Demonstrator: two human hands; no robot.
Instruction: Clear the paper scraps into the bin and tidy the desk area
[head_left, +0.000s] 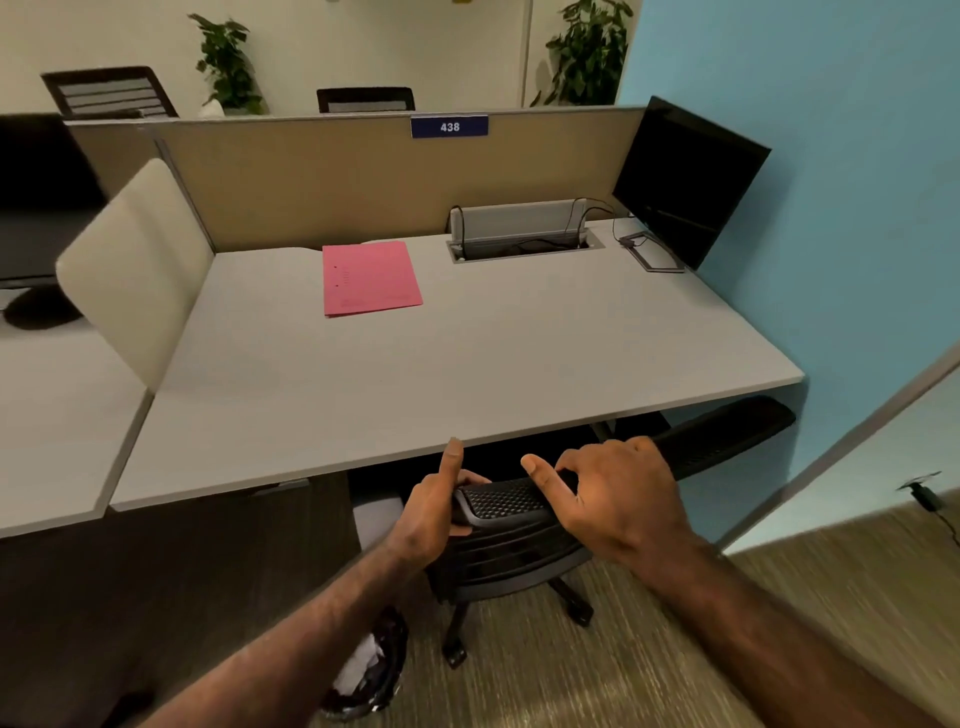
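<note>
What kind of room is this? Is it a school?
Most likely an office, not a school. A tan fabric divider panel with a blue number sign reading 438 separates grey desks, and there is a black flat computer monitor.

- The desk (467, 364) is a pale grey rectangular top, bare but for one item.
- A pink folder (370, 277) lies flat and closed on the desk, toward its back edge.
- The bin (382, 670), black-lined, stands on the floor below the desk's front edge; white paper scraps (358, 670) sit inside.
</note>
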